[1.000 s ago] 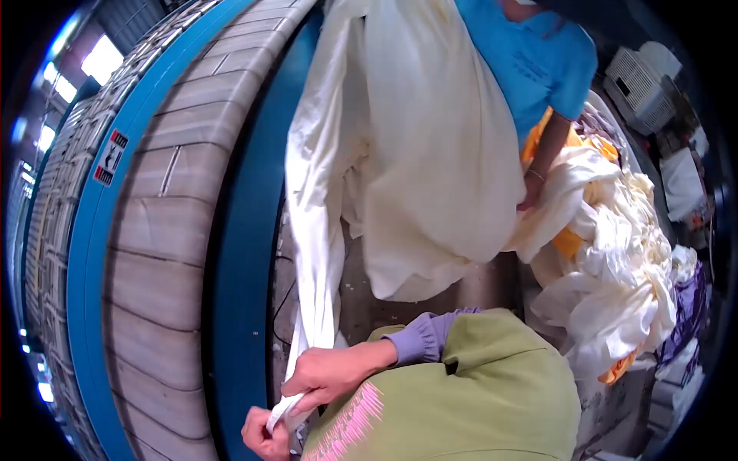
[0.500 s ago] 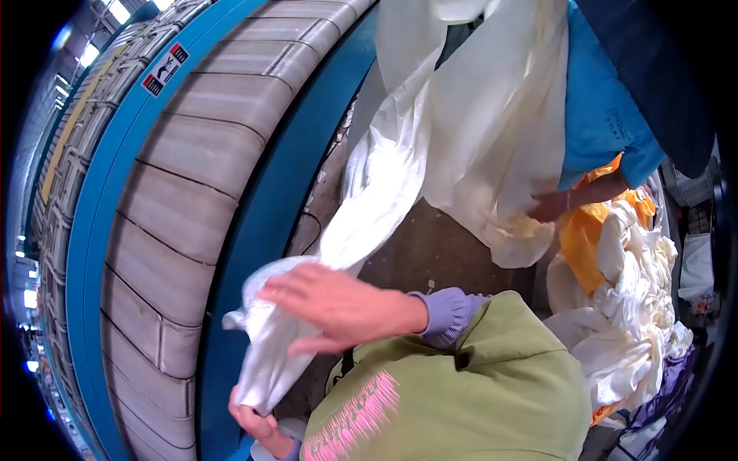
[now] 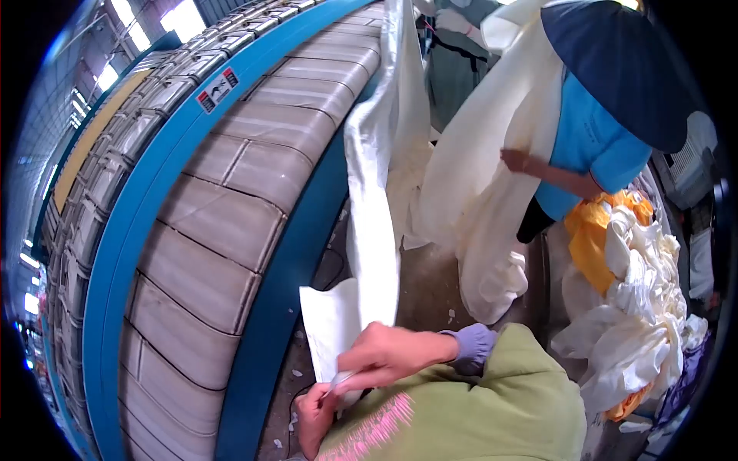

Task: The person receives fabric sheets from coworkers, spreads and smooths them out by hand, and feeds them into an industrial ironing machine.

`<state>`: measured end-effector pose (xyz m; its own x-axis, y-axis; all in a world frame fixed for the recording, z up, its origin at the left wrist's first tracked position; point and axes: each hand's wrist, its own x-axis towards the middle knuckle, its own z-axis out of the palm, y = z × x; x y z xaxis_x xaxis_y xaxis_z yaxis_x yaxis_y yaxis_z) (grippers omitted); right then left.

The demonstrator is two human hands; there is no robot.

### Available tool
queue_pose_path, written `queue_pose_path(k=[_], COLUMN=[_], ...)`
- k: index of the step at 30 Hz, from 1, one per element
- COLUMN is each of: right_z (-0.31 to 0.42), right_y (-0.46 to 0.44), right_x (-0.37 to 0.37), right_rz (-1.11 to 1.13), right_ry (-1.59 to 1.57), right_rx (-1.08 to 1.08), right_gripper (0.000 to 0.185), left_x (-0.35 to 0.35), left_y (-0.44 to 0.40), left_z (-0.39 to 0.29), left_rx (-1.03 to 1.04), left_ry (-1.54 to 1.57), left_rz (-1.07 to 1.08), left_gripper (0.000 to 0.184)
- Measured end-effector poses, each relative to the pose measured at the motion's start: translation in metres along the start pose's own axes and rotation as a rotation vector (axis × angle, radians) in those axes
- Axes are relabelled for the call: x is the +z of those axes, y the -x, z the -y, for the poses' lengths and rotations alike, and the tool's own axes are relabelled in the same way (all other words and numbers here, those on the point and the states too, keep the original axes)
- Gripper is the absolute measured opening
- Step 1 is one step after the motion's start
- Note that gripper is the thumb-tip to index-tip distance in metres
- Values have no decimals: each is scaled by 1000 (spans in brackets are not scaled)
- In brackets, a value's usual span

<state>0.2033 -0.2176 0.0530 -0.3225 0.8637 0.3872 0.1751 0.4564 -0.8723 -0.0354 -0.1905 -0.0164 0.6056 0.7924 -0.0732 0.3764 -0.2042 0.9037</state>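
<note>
A long strip of white cloth [image 3: 372,207] hangs down in front of me, its lower end at my hands. My right hand [image 3: 388,357], in a purple cuff, is closed in a pinch at the cloth's lower edge. Just below it, my left hand [image 3: 314,419] is closed on the same edge, its fingertips close to the right hand's. A small pale, shiny bit shows between the fingers; whether it is a cloth fold or something else I cannot tell. One corner of the cloth stands out flat, left of my right hand.
At left runs a big machine with a padded grey belt [image 3: 207,223] and blue frame [image 3: 288,284]. A co-worker in a blue shirt [image 3: 588,131] and wide dark hat handles another white cloth [image 3: 477,169]. White and orange cloths [image 3: 634,307] lie heaped at right. Scraps dot the floor.
My right hand has moved down from lying spread over the cloth to pinching its edge beside my left hand. The view has shifted, and the co-worker's hand appears higher on their cloth.
</note>
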Motion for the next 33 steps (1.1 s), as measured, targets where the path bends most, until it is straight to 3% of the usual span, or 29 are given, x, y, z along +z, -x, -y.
queue_pose_path(k=[2,4,6,7,8,9,11,13,14,18,20,21,24,25,26,28,31,32,33], right_z=[15,24,22,15,-3,-9,-21,-22,-18,-20,14,30,62,75,90,100,103,104,98], right_y=[2,6,3,-5,-18,-33,-58,-65,-63,-95,-128,-144,-179,-189,-197,-212,-225,-226,-225], right_x=[-24,-43,-45,-38,-29,-12,48,112,136,194,200,204,236,244,252,272,309,318,330], right_rz=[-193,-498,-734,-728,-735,-654,-464,39,424,308,292,300,303,270,239,222,359,535,623], right_ry=[129,335,765,840,978,993,739,325,177,47,37,35,-57,-67,-78,-82,5,53,52], right_rx=[-96,-209,-108,147,114,27,-176,-104,76,-165,-306,-411,-806,-850,-892,-955,-941,-801,-752], right_gripper=[34,33,29,22,21,26,36,36,34,28,25,26,15,15,16,16,19,18,18], left_x=[-2,-7,-24,-36,-46,-54,-77,-96,-105,-156,-175,-183,-197,-194,-203,-205,-222,-233,-234], left_y=[-7,-4,9,18,26,36,51,73,84,135,168,181,211,211,238,289,287,269,264], left_z=[13,45,57,54,55,61,29,9,13,47,61,59,56,41,67,151,91,69,65], left_rx=[-20,28,18,-16,-48,48,11,-25,-49,-138,-226,-272,115,213,108,394,660,609,473], left_ry=[15,-56,-130,-164,-195,-61,-62,-61,-56,-9,-81,48,191,242,129,577,620,479,469], left_rz=[39,-74,-155,-178,-205,-249,-162,-142,-142,-173,-187,-254,-451,-661,-588,-825,-1079,-1028,-871], left_gripper=[19,16,14,14,13,13,13,15,15,18,17,27,28,23,23,29,58,69,69])
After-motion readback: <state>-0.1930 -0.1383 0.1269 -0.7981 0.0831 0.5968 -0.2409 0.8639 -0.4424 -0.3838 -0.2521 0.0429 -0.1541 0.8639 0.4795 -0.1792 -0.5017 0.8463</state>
